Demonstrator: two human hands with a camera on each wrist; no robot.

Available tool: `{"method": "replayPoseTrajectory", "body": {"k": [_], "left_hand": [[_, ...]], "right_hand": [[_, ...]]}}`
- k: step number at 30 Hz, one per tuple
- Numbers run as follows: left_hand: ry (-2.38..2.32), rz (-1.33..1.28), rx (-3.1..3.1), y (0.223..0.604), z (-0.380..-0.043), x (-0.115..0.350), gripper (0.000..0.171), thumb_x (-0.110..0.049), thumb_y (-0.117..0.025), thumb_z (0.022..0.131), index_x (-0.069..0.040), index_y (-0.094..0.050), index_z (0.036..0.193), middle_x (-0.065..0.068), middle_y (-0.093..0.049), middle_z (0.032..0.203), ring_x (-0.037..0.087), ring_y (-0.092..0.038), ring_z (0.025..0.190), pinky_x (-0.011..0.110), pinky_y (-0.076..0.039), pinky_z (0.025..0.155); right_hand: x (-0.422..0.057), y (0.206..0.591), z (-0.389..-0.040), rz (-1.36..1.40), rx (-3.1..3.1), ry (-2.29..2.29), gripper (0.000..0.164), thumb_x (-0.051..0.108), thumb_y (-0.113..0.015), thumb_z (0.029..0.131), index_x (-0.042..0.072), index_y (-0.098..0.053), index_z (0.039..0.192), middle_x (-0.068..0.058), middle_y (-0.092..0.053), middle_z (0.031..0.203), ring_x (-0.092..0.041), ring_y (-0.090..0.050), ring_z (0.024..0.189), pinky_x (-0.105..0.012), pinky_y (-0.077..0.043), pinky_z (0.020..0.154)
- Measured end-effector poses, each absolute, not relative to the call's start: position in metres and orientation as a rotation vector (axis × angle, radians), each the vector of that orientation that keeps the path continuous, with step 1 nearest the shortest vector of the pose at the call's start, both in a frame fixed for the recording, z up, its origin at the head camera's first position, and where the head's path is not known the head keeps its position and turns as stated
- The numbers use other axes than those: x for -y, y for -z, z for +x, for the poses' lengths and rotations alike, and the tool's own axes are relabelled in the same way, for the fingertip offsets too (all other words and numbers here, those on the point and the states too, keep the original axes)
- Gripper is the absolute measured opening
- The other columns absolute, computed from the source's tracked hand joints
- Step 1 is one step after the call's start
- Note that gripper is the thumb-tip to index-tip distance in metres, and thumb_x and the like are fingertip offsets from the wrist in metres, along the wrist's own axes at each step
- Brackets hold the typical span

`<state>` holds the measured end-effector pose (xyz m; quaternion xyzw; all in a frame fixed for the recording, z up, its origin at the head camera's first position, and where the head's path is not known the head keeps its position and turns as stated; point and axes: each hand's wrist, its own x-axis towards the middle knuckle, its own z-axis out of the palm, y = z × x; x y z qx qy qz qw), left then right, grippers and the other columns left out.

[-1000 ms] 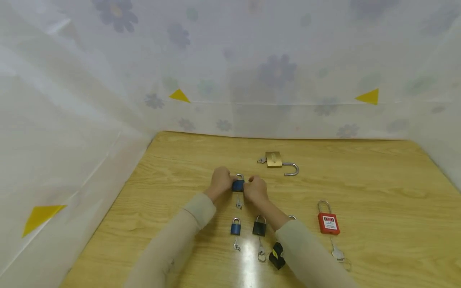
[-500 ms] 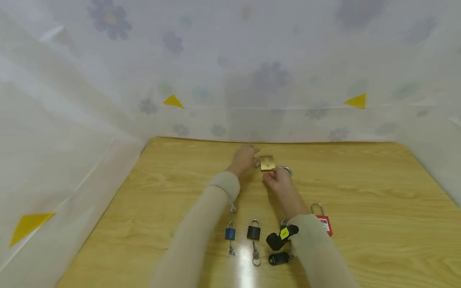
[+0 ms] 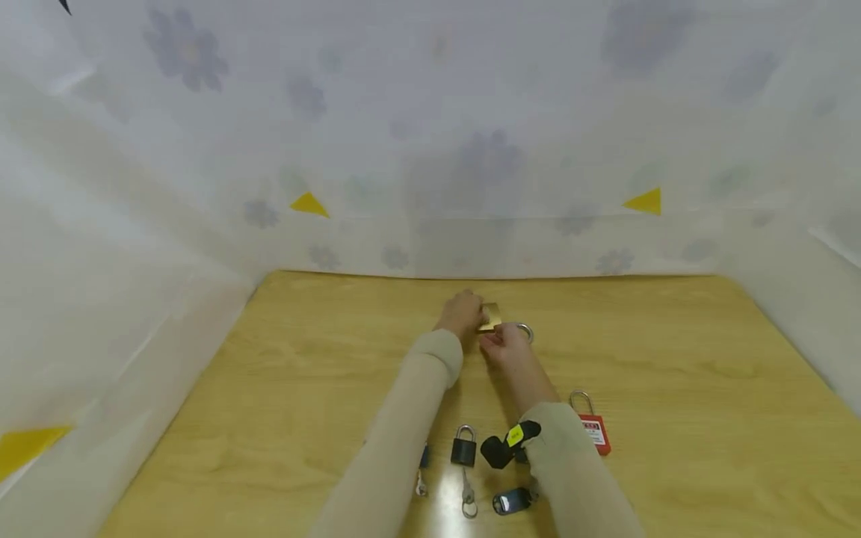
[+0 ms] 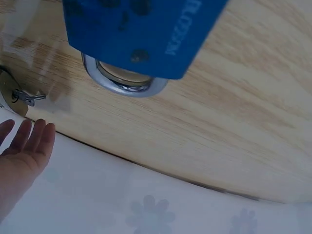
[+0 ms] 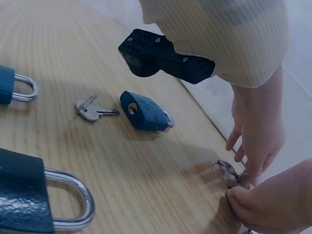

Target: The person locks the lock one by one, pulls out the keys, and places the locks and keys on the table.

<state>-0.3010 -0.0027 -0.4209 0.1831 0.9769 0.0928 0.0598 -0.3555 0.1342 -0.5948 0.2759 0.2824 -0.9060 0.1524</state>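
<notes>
The brass padlock [image 3: 491,317] lies near the table's back edge, its shackle [image 3: 527,331] swung out to the right. My left hand [image 3: 463,312] is at its left end, fingers hanging extended and partly covering the body. In the left wrist view, the left hand [image 4: 24,158] has loosely spread fingers close to the padlock's keys [image 4: 29,96]. From the front right, my right hand [image 3: 513,351] pinches the padlock's body between thumb and fingers. The right wrist view shows both the right hand [image 5: 278,202] and the hanging left fingers around the keys [image 5: 226,167].
Nearer me lie a black padlock [image 3: 463,451] with its key [image 3: 468,495], a red padlock [image 3: 593,433], and a dark oval object [image 3: 513,501]. A blue padlock [image 5: 144,111] with a key [image 5: 92,110] sits under my left forearm. White patterned sheets [image 3: 430,149] border the table.
Both hands have moved from the blue padlock back to the brass one. The right hand has taken hold of its body, and the left has come over its left end.
</notes>
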Motion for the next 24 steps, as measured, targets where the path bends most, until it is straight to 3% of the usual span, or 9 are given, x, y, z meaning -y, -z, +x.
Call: {"method": "replayPoseTrajectory", "body": {"k": [2, 6, 9, 11, 15, 16, 17, 21, 24], "left_hand": [[-0.312, 0.516, -2.926, 0.427, -0.299, 0.002, 0.020, -0.027, -0.062, 0.089, -0.007, -0.064, 0.090, 0.007, -0.060, 0.101, 0.019, -0.058, 0.092, 0.029, -0.051, 0.077], [-0.323, 0.451, -2.938, 0.432, -0.299, 0.000, 0.023, -0.028, -0.066, 0.086, -0.006, -0.065, 0.091, 0.012, -0.059, 0.106, 0.024, -0.058, 0.097, 0.033, -0.051, 0.082], [-0.299, 0.377, -2.952, 0.428, -0.299, -0.003, 0.028, -0.030, -0.067, 0.086, -0.005, -0.066, 0.099, 0.014, -0.056, 0.115, 0.027, -0.055, 0.108, 0.036, -0.049, 0.091], [-0.321, 0.357, -2.922, 0.422, -0.298, -0.003, 0.034, -0.032, -0.066, 0.086, -0.005, -0.063, 0.106, 0.015, -0.053, 0.121, 0.029, -0.052, 0.113, 0.037, -0.047, 0.095], [-0.370, 0.372, -2.910, 0.429, -0.309, -0.007, 0.045, -0.039, -0.065, 0.085, -0.002, -0.059, 0.110, 0.015, -0.052, 0.121, 0.028, -0.049, 0.115, 0.038, -0.043, 0.099], [-0.432, 0.417, -2.916, 0.447, -0.324, -0.007, 0.046, -0.042, -0.066, 0.084, -0.003, -0.059, 0.107, 0.013, -0.055, 0.114, 0.025, -0.052, 0.107, 0.034, -0.046, 0.093], [-0.505, 0.442, -2.923, 0.469, -0.340, -0.008, 0.048, -0.044, -0.067, 0.082, -0.003, -0.058, 0.104, 0.010, -0.056, 0.106, 0.021, -0.053, 0.099, 0.031, -0.047, 0.087], [-0.766, 0.547, -2.834, 0.505, -0.365, -0.009, 0.040, -0.037, -0.072, 0.078, -0.003, -0.056, 0.093, 0.004, -0.056, 0.087, 0.015, -0.050, 0.074, 0.026, -0.045, 0.065], [-0.906, 0.483, -2.737, 0.461, -0.328, -0.010, 0.032, -0.020, -0.068, 0.083, 0.002, -0.055, 0.103, 0.009, -0.060, 0.095, 0.018, -0.056, 0.081, 0.026, -0.050, 0.072]], "right_hand": [[-0.139, 0.610, -0.359, 0.747, -0.819, 2.583, 0.035, 0.003, -0.054, 0.091, -0.006, -0.041, 0.122, -0.026, -0.044, 0.115, -0.036, -0.050, 0.112, -0.040, -0.049, 0.095], [-0.147, 0.643, -0.383, 0.743, -0.890, 2.536, 0.028, 0.005, -0.058, 0.088, -0.005, -0.047, 0.111, -0.023, -0.050, 0.104, -0.033, -0.057, 0.100, -0.041, -0.052, 0.088], [-0.150, 0.648, -0.395, 0.765, -0.875, 2.513, 0.037, 0.004, -0.063, 0.083, -0.006, -0.045, 0.114, -0.022, -0.051, 0.104, -0.032, -0.058, 0.097, -0.042, -0.053, 0.085], [-0.144, 0.605, -0.371, 0.775, -0.885, 2.504, 0.044, 0.006, -0.064, 0.084, -0.005, -0.042, 0.120, -0.019, -0.049, 0.105, -0.029, -0.056, 0.099, -0.040, -0.053, 0.087], [-0.115, 0.461, -0.282, 0.894, -0.995, 2.480, 0.056, 0.011, -0.053, 0.092, 0.005, -0.026, 0.141, -0.014, -0.042, 0.119, -0.022, -0.046, 0.114, -0.031, -0.043, 0.102], [-0.111, 0.442, -0.270, 0.937, -1.021, 2.478, 0.058, 0.013, -0.048, 0.095, 0.010, -0.020, 0.145, -0.012, -0.039, 0.122, -0.021, -0.042, 0.117, -0.030, -0.040, 0.105], [-0.113, 0.441, -0.268, 0.914, -1.024, 2.486, 0.057, 0.012, -0.051, 0.093, 0.012, -0.024, 0.143, -0.013, -0.040, 0.122, -0.023, -0.043, 0.116, -0.031, -0.042, 0.103], [-0.138, 0.520, -0.309, 0.773, -0.957, 2.535, 0.047, 0.011, -0.064, 0.086, 0.011, -0.043, 0.127, -0.013, -0.049, 0.105, -0.021, -0.050, 0.099, -0.032, -0.049, 0.091], [-0.150, 0.564, -0.329, 0.698, -0.834, 2.609, 0.025, 0.006, -0.066, 0.084, 0.005, -0.054, 0.106, -0.010, -0.054, 0.091, -0.019, -0.055, 0.085, -0.030, -0.053, 0.081]]}}
